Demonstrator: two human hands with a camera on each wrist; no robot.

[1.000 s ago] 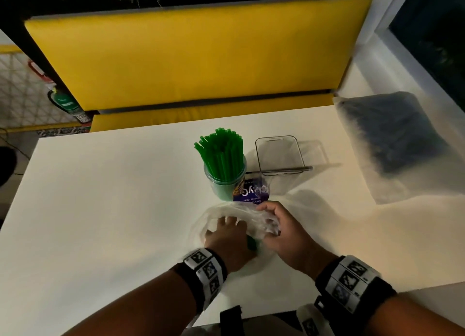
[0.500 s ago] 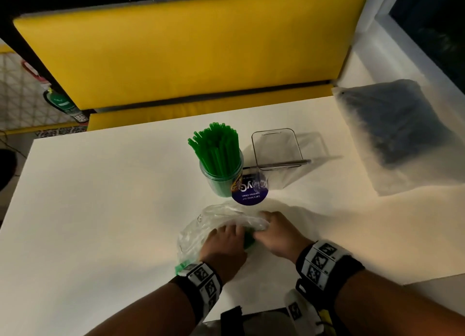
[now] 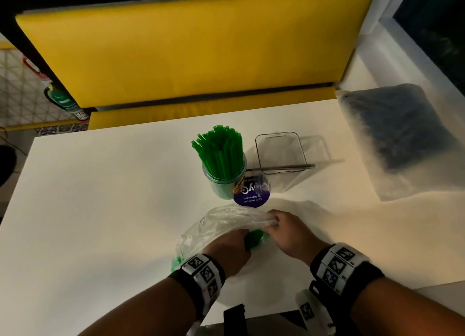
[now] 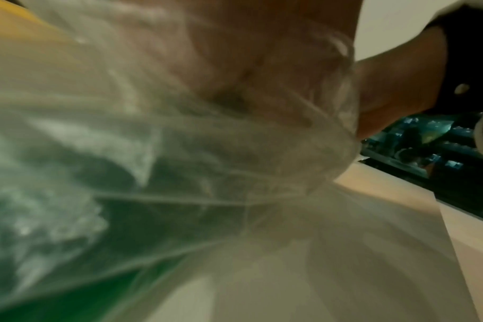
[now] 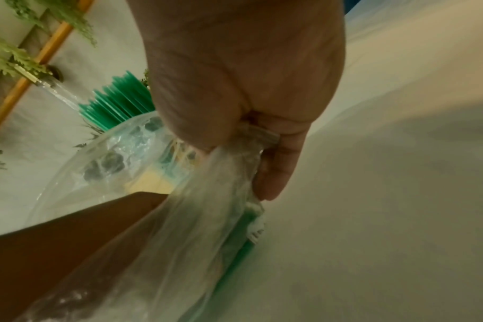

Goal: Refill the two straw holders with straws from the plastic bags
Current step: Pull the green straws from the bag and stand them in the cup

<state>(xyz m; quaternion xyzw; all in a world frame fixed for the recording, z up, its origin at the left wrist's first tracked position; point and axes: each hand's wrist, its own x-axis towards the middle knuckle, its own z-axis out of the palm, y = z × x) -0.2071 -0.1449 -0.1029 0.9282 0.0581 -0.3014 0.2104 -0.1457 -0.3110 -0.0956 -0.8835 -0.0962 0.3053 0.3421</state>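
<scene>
A clear plastic bag [image 3: 214, 225] lies on the white table [image 3: 100, 197] in front of me. My left hand [image 3: 226, 247] is inside it, curled around a bundle of green straws [image 3: 255, 236]. My right hand [image 3: 284, 230] pinches the bag's bunched edge [image 5: 251, 139] and holds it up; the same straws [image 5: 245, 250] show through the film. Behind the hands a round clear holder [image 3: 224, 182] stands packed with upright green straws [image 3: 219, 151]. An empty square clear holder [image 3: 279, 151] stands just right of it. The left wrist view is blurred by the bag [image 4: 179, 174].
A frosted bag of black straws [image 3: 397, 129] lies at the table's far right. A purple round label [image 3: 251, 197] leans at the foot of the holders. A yellow bench back [image 3: 188, 46] runs behind the table. The table's near edge is close under my wrists.
Both hands and the clear bag have drawn back from the round holder toward me. The bag now trails back over my left wrist.
</scene>
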